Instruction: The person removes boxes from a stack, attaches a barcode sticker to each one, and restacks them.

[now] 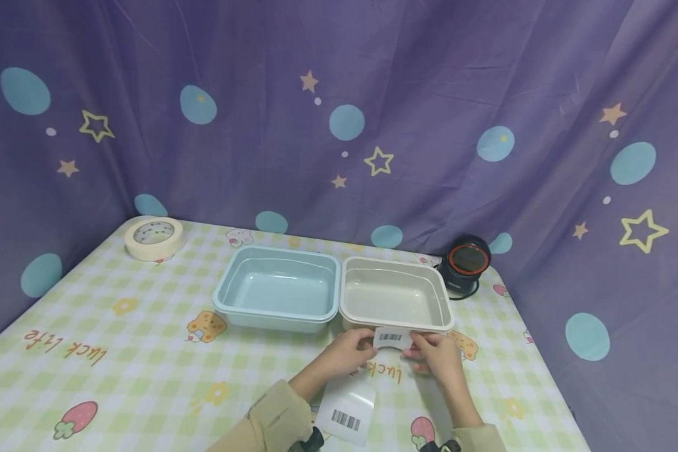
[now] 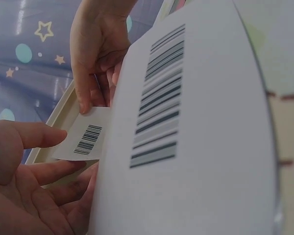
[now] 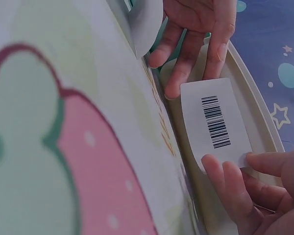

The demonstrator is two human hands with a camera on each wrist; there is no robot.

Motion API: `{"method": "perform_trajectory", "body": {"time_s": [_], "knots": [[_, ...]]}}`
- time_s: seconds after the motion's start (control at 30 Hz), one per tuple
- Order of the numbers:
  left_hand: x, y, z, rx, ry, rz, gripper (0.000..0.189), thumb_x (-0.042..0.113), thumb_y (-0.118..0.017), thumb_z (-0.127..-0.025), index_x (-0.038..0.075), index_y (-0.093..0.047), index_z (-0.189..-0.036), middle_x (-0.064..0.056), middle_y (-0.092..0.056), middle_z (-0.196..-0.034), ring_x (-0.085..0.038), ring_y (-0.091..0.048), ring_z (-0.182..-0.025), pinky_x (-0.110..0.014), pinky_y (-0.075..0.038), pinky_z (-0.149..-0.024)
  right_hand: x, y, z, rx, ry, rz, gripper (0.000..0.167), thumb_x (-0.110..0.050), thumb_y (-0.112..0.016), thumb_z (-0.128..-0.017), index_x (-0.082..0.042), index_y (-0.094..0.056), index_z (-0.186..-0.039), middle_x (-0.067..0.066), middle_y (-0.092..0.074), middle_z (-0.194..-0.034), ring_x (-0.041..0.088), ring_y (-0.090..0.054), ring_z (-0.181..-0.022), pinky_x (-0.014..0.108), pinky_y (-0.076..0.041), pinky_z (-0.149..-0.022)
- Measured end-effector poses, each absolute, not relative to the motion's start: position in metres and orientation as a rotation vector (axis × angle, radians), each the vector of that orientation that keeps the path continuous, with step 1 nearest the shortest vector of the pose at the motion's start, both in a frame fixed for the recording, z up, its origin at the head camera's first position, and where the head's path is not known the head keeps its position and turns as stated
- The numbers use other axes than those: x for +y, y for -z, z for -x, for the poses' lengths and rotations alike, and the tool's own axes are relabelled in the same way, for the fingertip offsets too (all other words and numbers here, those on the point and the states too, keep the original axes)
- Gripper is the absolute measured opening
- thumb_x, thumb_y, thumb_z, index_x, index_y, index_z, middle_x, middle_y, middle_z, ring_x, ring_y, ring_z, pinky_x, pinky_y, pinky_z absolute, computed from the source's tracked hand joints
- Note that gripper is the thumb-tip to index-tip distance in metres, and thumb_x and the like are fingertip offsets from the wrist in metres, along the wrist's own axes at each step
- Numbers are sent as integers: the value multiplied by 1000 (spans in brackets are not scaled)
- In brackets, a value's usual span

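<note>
A small white barcode label (image 1: pixel 392 338) is held between both hands at the front wall of the beige basin (image 1: pixel 347 321). My left hand (image 1: pixel 347 353) pinches its left edge, thumb on the printed face in the left wrist view. The right hand (image 1: pixel 436 359) grips the opposite edge, with fingertips on the label in the right wrist view. The label bows slightly, its printed side facing up towards me. Below the left hand lies a white backing strip (image 1: pixel 355 397) with another barcode on it, which looms large in the left wrist view.
A light blue basin (image 1: pixel 277 317) stands against the left side of the beige one. At the back right is a black device with an orange ring (image 1: pixel 468 258), its cable beside it. A roll of cream tape (image 1: pixel 138 250) lies at the far left. Behind hangs a purple curtain (image 1: pixel 248 157).
</note>
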State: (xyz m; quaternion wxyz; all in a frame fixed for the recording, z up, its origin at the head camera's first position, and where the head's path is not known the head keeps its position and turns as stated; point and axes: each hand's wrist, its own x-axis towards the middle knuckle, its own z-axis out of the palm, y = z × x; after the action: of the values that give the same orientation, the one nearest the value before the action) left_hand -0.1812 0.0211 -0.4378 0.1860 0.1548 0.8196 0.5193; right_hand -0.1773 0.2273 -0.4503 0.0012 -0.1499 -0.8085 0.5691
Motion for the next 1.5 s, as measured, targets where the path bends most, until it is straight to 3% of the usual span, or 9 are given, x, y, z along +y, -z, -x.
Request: {"method": "perform_trajectory", "body": {"time_s": [0.27,0.43,0.5,0.57,0.67,0.87,1.03,1.5], "knots": [[17,436,177,2332,-1529,-427,42,12,-60,-91,-9,-53,-127,-14,-67,-95,-21,-63,-71,-30,-58,-56,226,451,178,-2541,-1779,464,30,-17,-63,-92,10,-68,-104,17,-75,-78,16,-72,-64,27,-60,-51],[15,430,173,2360,-1437,-487,20,10,-60,-90,-6,-66,-100,-10,-65,-78,-15,-58,-61,-23,-52,-51,227,452,178,-2535,-1791,469,30,-18,-63,-93,10,-67,-104,17,-75,-78,14,-71,-61,26,-59,-49],[17,428,172,2316,-1424,-561,17,10,-59,-91,-4,-69,-92,-12,-67,-77,-18,-61,-62,-23,-54,-53,228,451,177,-2530,-1796,472,30,-17,-63,-92,10,-67,-105,17,-75,-78,14,-71,-61,26,-59,-49],[21,426,173,2241,-1453,-619,18,10,-58,-92,-4,-69,-95,-14,-70,-82,-24,-66,-68,-25,-58,-57,228,451,177,-2531,-1794,474,31,-18,-64,-92,10,-67,-106,17,-75,-79,15,-71,-62,26,-59,-50],[27,426,176,2150,-1526,-658,25,9,-56,-94,-7,-64,-112,-18,-72,-96,-34,-70,-82,-32,-62,-64,227,450,177,-2538,-1788,472,31,-18,-63,-93,10,-67,-106,18,-75,-80,16,-72,-64,27,-60,-51],[33,435,183,2151,-1593,-616,42,10,-55,-96,-5,-50,-135,-23,-67,-115,-36,-70,-91,-37,-63,-72,226,448,177,-2539,-1777,476,31,-19,-62,-93,10,-67,-104,18,-75,-80,17,-73,-66,28,-60,-52],[33,440,185,2147,-1620,-570,46,9,-57,-96,-5,-46,-138,-26,-64,-120,-37,-69,-94,-37,-63,-72,227,447,177,-2545,-1772,487,32,-20,-62,-94,9,-66,-106,16,-75,-80,16,-72,-65,28,-60,-53],[31,445,187,2076,-1677,-483,47,8,-57,-95,-5,-45,-138,-25,-65,-117,-35,-70,-91,-32,-63,-71,234,446,177,-2584,-1688,495,34,-23,-62,-93,8,-67,-104,14,-76,-83,14,-73,-71,27,-61,-55]]}}
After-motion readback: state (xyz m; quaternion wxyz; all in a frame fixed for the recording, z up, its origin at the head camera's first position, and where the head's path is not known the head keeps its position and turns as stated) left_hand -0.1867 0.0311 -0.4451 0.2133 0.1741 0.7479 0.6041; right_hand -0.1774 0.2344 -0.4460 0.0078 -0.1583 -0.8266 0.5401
